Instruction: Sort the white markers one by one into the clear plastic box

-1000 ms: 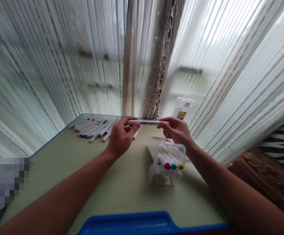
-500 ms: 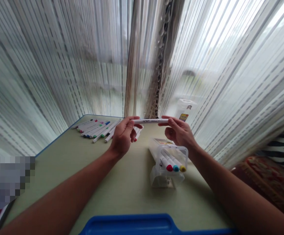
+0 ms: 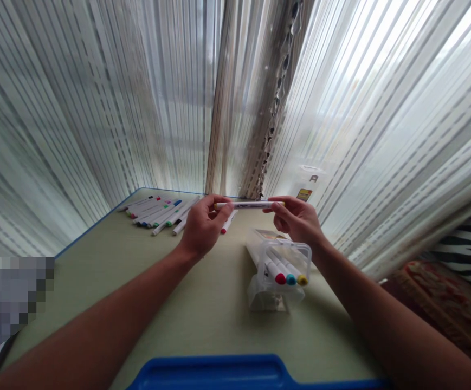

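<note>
A white marker with yellowish ends is held level above the table between my two hands. My left hand pinches its left end, and the fingers of my right hand close on its right end. Just below my right hand lies a clear plastic case, its near end open. Inside it are a red-tipped marker, a blue-tipped marker and a yellow-tipped marker. Another red-tipped marker rests on the table behind my left hand.
Several white markers with coloured ends are spread at the table's far left. A clear package with a yellow label stands at the back right. The pale green table has a blue tray edge in front. Curtains hang behind.
My left fingers have shifted on the marker, so its yellowish left end now shows past them. The right end also shows beyond my right fingertips. The case stays put.
</note>
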`<state>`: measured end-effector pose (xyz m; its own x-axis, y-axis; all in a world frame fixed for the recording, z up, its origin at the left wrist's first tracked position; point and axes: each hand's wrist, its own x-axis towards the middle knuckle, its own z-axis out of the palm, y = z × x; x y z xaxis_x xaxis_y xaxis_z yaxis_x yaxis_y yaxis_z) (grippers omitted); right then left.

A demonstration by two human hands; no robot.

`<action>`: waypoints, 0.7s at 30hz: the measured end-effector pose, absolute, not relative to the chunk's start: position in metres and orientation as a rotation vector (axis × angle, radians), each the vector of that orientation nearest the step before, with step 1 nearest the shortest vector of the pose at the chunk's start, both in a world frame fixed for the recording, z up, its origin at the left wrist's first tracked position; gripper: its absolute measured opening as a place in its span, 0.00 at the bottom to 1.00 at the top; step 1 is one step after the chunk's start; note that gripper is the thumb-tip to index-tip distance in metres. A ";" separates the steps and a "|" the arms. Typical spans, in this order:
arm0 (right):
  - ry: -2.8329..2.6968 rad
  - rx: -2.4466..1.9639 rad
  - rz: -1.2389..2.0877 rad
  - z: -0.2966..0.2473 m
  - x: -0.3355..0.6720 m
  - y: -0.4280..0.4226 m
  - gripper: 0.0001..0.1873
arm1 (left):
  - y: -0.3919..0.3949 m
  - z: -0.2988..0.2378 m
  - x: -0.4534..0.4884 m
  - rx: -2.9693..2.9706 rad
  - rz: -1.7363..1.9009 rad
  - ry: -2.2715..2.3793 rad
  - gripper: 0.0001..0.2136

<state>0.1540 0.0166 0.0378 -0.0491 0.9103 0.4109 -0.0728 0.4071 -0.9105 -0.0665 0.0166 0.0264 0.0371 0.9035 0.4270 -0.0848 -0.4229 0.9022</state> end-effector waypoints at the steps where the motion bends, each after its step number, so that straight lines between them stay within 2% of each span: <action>1: -1.381 -0.823 0.957 0.038 0.154 0.016 0.19 | 0.016 0.027 -0.066 1.493 1.507 0.866 0.14; 7: -1.365 -0.868 0.934 0.039 0.151 0.014 0.17 | 0.014 0.026 -0.065 1.516 1.498 0.847 0.15; 21: -1.312 -0.839 1.009 0.039 0.153 0.015 0.14 | 0.017 0.026 -0.064 1.459 1.528 0.810 0.09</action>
